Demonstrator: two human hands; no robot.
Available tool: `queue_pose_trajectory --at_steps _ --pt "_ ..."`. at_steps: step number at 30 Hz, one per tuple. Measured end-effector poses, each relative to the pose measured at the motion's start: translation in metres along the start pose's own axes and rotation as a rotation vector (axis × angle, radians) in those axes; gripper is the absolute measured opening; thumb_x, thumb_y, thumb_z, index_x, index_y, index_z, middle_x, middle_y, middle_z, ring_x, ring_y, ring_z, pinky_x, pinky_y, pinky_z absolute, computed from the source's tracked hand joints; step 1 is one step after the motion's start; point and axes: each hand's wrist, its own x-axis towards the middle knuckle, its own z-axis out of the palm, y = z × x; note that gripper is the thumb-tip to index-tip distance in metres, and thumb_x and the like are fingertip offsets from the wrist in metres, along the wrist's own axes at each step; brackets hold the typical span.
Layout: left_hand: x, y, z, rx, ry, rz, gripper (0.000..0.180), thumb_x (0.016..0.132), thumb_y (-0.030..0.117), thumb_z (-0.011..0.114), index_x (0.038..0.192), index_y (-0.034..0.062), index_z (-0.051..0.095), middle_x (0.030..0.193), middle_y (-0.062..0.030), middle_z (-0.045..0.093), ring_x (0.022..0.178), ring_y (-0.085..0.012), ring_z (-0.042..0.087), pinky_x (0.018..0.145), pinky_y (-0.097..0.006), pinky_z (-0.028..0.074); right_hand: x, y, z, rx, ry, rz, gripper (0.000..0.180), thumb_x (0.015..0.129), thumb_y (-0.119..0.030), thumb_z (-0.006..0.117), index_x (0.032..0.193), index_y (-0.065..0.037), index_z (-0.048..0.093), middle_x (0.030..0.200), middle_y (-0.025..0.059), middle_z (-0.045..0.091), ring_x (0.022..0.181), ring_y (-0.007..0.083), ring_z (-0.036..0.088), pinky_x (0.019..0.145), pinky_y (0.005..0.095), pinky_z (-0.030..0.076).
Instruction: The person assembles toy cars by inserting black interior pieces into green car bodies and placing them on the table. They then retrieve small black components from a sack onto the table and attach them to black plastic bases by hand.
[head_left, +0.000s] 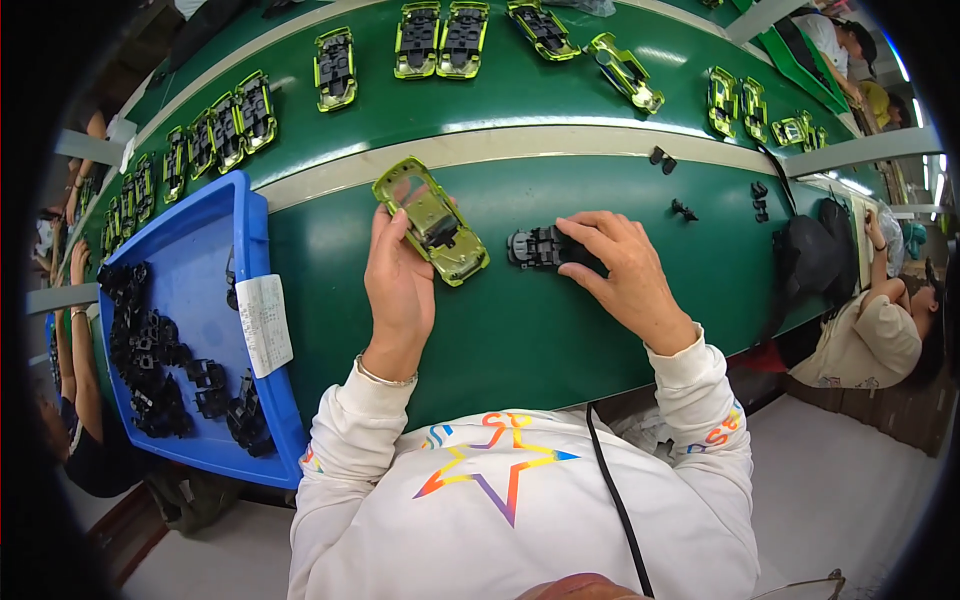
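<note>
Holding green shell (428, 212), left hand (399, 275) faces right hand (630, 268) gripping black chassis (536, 248) across open tabletop (520, 345).

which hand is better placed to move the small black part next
Probably the right hand: it is already on one end of the black part, while the left hand is occupied, holding the green car shell.

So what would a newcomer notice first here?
Probably the lime-green car shell in the left hand, beside a black part the right hand holds on the green bench. Then the blue bin of black pieces at the left, and the lime-edged car bodies spread across the top.
</note>
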Motion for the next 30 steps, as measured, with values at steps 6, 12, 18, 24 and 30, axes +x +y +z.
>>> queue_pose_trajectory --at_steps 6,12,18,24,30 --pt "-0.002 0.000 0.001 -0.188 -0.037 -0.043 0.050 0.108 0.035 0.032 0.147 0.0049 0.036 0.141 -0.0175 0.050 0.126 -0.0346 0.054 0.103 -0.046 0.048 0.015 -0.013 -0.010 0.288 0.057 0.102 0.049 0.078 -0.013 0.080 0.124 -0.006 0.063 0.114 0.0130 0.062 0.102 0.0297 0.062 0.084 0.0372 0.051" --pt "-0.009 0.001 0.009 -0.240 -0.053 -0.001 0.045 0.107 0.026 0.032 0.149 0.0089 0.031 0.140 -0.0129 0.050 0.127 -0.0253 0.052 0.107 -0.042 0.042 0.056 -0.065 0.022 0.360 0.189 -0.020 0.048 0.082 -0.014 0.079 0.125 -0.003 0.062 0.116 0.0152 0.060 0.095 0.0307 0.066 0.077 0.0375 0.056" --pt "-0.013 0.002 0.014 -0.269 -0.043 0.026 0.041 0.107 0.023 0.032 0.145 0.0088 0.035 0.134 -0.0116 0.053 0.124 -0.0240 0.053 0.107 -0.042 0.041 0.072 -0.082 0.047 0.344 0.265 -0.004 0.034 0.082 -0.013 0.078 0.110 -0.002 0.063 0.113 0.0137 0.062 0.086 0.0312 0.068 0.070 0.0367 0.058" --pt "-0.011 0.007 0.010 -0.296 -0.062 -0.001 0.041 0.107 0.023 0.031 0.146 0.0090 0.034 0.134 -0.0118 0.053 0.123 -0.0241 0.054 0.107 -0.041 0.043 0.069 -0.084 0.041 0.443 0.240 -0.043 0.037 0.081 -0.010 0.079 0.114 -0.001 0.066 0.120 0.0152 0.062 0.088 0.0320 0.069 0.071 0.0357 0.058" --pt "-0.013 0.006 0.013 -0.305 -0.082 -0.007 0.040 0.107 0.022 0.031 0.145 0.0101 0.035 0.133 -0.0113 0.055 0.123 -0.0235 0.055 0.106 -0.039 0.043 0.067 -0.082 0.043 0.337 0.287 -0.066 0.036 0.081 -0.010 0.078 0.114 -0.001 0.067 0.119 0.0156 0.062 0.085 0.0296 0.070 0.068 0.0355 0.058"
